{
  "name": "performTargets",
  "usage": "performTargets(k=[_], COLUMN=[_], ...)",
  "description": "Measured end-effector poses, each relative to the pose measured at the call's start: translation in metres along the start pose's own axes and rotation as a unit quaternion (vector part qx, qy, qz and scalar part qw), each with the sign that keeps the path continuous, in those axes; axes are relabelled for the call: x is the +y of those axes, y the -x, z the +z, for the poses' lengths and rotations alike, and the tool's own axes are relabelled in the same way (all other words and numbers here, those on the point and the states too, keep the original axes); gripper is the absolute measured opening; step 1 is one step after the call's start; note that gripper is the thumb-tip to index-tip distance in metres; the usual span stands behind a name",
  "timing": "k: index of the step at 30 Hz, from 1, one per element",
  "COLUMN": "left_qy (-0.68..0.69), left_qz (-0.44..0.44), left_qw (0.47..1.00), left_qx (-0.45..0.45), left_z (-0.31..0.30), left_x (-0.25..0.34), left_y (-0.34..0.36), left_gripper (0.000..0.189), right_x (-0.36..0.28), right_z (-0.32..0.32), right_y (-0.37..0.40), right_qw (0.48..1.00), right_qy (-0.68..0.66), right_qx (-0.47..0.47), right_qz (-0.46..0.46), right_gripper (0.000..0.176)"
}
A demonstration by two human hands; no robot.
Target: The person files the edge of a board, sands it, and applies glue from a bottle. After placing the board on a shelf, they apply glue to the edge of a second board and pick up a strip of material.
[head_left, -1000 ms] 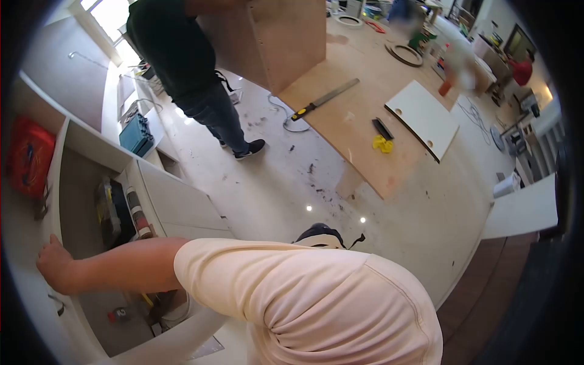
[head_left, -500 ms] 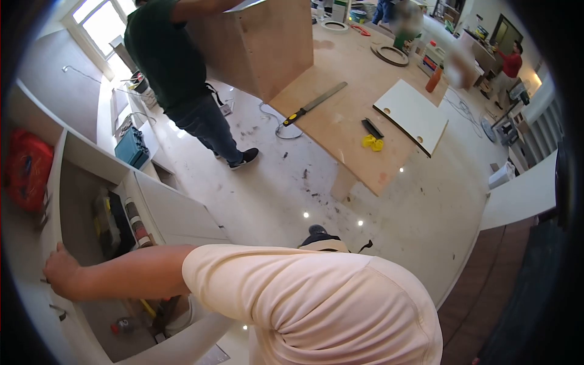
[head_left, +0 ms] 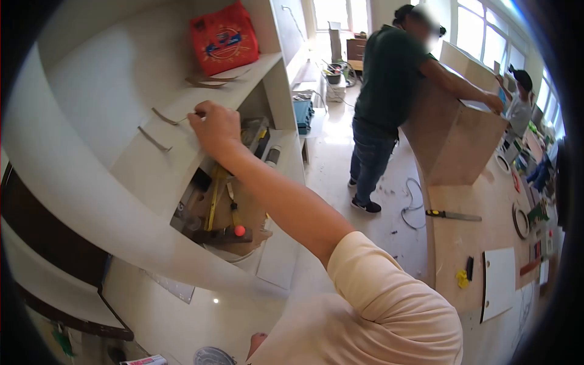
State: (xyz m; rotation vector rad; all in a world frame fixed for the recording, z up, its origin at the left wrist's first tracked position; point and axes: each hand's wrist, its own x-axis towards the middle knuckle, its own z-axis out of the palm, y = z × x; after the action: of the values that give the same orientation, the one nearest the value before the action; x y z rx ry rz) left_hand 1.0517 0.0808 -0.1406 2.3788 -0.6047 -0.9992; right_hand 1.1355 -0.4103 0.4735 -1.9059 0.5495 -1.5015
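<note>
My right hand (head_left: 216, 129) reaches over the cabinet shelf (head_left: 161, 173), its thumb and fingers pinched at the end of a thin curved strip (head_left: 165, 117). A second strip (head_left: 154, 139) lies on the shelf just left of it. More thin brown strips (head_left: 210, 80) lie beyond, by a red bag (head_left: 225, 39). Below my forearm an open compartment holds a yellow-handled tool (head_left: 233, 204), a dark bar-shaped tool with a red round end (head_left: 222, 235) and a toolbox (head_left: 255, 135). Only a small part of my left hand (head_left: 258, 342) shows at the bottom edge; its fingers are hidden.
A person in a dark green shirt (head_left: 389, 79) holds a large wooden box (head_left: 453, 146); another person (head_left: 519, 103) stands behind it. The worktable (head_left: 453, 243) bears a yellow-and-black-handled saw (head_left: 453, 215) and a white panel (head_left: 497, 283). A blue case (head_left: 303, 115) stands beyond the cabinet.
My view has swung left toward the cabinet. My right hand, previously at the shelf's edge near the strips, is now pinched at one strip's end. The red bag and compartment show more fully.
</note>
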Motion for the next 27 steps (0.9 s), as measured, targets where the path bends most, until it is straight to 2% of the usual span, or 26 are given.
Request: performTargets(k=[1, 7, 10, 13, 16, 19, 22, 27], left_qy=[-0.021, -0.045, -0.004, 0.024, -0.062, -0.068, -0.025, -0.041], left_qz=[0.033, -0.069, -0.055, -0.100, 0.030, 0.060, 0.003, 0.029], left_qw=[0.999, 0.994, 0.998, 0.995, 0.998, 0.995, 0.999, 0.998], left_qx=[0.022, -0.075, -0.037, -0.016, 0.006, 0.042, 0.033, 0.039], left_z=[0.006, 0.005, 0.002, -0.004, 0.003, 0.006, 0.007, 0.011], left_x=[-0.002, -0.009, -0.011, 0.004, -0.011, -0.012, -0.008, -0.014], left_y=[0.000, 0.018, 0.028, 0.041, 0.022, 0.017, 0.016, 0.013], left_gripper=[0.034, 0.038, 0.039, 0.036, 0.032, 0.030, 0.031, 0.030], right_x=[0.000, -0.007, -0.005, -0.007, -0.010, -0.010, -0.014, -0.028], right_z=[-0.001, -0.003, 0.000, 0.000, 0.001, 0.005, 0.006, 0.000], right_y=[0.001, -0.006, -0.013, -0.020, -0.023, -0.032, -0.041, -0.066], right_qw=[1.000, 0.998, 0.997, 0.996, 0.996, 0.995, 0.995, 0.988], right_qy=[-0.017, -0.057, -0.068, -0.080, -0.084, -0.095, -0.099, -0.102], right_qx=[0.006, 0.000, 0.008, 0.015, 0.012, 0.020, 0.022, 0.078], right_qz=[0.001, 0.033, 0.036, 0.026, 0.008, -0.015, -0.024, -0.091], right_gripper=[0.028, 0.033, 0.034, 0.034, 0.034, 0.033, 0.032, 0.030])
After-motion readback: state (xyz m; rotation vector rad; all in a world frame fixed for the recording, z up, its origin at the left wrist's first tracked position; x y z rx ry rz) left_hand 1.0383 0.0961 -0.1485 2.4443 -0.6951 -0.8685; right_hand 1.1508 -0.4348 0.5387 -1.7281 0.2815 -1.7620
